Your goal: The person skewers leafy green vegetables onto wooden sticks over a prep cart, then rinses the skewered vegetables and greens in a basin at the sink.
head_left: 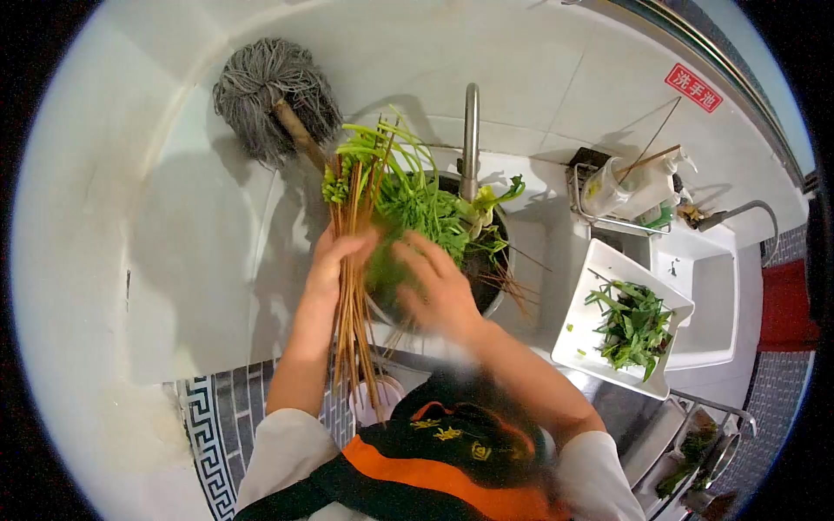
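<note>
My left hand [330,265] is closed around a bundle of long thin wooden skewers [349,326]. Their lower ends point down towards my apron, and pale green vegetable pieces [334,187] are at the upper ends. Leafy greens [421,213] with long stalks heap up in a round metal basin [497,304] just beyond. Over the basin's near side is my right hand [443,291], smeared by motion beside a green blur between both hands. Whether it grips any of the leaves cannot be made out. More skewers [511,285] stick out at the basin's right.
A faucet [470,143] rises behind the basin. On the left leans a grey mop [274,100]. To the right are a white tray [569,334] with cut green leaves [634,326], a wire rack [580,195] with bottles, and a small white sink [725,334].
</note>
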`<move>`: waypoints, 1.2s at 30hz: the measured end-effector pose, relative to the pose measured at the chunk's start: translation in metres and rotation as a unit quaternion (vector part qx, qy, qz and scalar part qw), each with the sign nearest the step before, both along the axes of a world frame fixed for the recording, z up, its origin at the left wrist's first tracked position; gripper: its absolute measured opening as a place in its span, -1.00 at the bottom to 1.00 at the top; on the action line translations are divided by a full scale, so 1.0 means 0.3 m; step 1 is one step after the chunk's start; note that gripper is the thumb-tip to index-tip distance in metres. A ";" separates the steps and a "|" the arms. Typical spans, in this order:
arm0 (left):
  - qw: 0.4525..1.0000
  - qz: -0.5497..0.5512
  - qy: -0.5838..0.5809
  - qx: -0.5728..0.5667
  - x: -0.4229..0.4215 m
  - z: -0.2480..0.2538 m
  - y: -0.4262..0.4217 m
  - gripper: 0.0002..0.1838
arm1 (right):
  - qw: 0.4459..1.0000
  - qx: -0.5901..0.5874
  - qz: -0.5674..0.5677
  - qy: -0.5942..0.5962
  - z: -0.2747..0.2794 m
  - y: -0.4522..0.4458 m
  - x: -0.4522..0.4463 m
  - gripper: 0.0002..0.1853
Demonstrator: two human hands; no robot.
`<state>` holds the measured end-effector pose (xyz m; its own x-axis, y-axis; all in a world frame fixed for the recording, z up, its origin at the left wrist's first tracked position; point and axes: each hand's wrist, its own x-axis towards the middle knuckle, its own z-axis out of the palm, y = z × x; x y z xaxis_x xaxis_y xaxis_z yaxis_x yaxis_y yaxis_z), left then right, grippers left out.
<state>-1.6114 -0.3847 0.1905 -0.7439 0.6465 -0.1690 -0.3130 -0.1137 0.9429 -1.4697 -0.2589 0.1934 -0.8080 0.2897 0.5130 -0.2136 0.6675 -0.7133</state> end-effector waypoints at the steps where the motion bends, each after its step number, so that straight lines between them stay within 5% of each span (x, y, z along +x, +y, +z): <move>1: 1.000 0.000 0.002 -0.003 -0.010 -0.011 -0.009 -0.73 | 1.000 -0.003 0.000 0.002 -0.013 0.006 -0.013 -0.60; 3: 0.999 -0.018 -0.009 0.038 -0.027 -0.030 -0.019 -0.70 | 0.995 0.006 0.079 -0.059 -0.043 0.014 -0.046 -0.62; 5: 0.999 -0.010 -0.022 0.036 -0.016 -0.014 -0.028 -0.70 | 0.998 -0.040 0.042 -0.029 -0.048 0.022 -0.074 -0.73; 7: 0.999 -0.002 -0.039 0.036 -0.004 -0.009 -0.025 -0.70 | 0.935 -0.328 0.003 -0.134 0.008 0.029 -0.110 -0.80; 9: 0.998 0.010 -0.040 0.055 0.008 -0.021 -0.019 -0.64 | 0.926 -0.372 0.005 -0.073 -0.015 0.013 -0.179 -0.77; 11: 0.997 0.026 -0.044 0.056 0.034 -0.002 0.004 -0.60 | 0.848 -0.527 0.038 -0.053 0.016 -0.004 -0.228 -0.75; 22: 0.997 0.063 -0.035 0.010 0.082 0.041 0.019 -0.46 | 0.896 -0.440 -0.034 -0.041 -0.049 -0.027 -0.290 -0.80; 28: 0.997 0.067 -0.043 0.022 0.076 0.024 0.009 -0.50 | 0.823 -0.566 -0.037 -0.010 -0.032 -0.050 -0.281 -0.81; 36: 0.998 0.052 -0.030 0.007 0.092 0.034 0.008 -0.46 | 0.858 -0.508 -0.051 -0.058 -0.078 -0.072 -0.317 -0.82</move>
<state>-1.5837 -0.3824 0.2005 -0.7959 0.5686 -0.2078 -0.3555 -0.1611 0.9207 -1.5647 -0.2806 0.1701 -0.7799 0.6127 -0.1279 -0.0794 -0.2996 -0.9508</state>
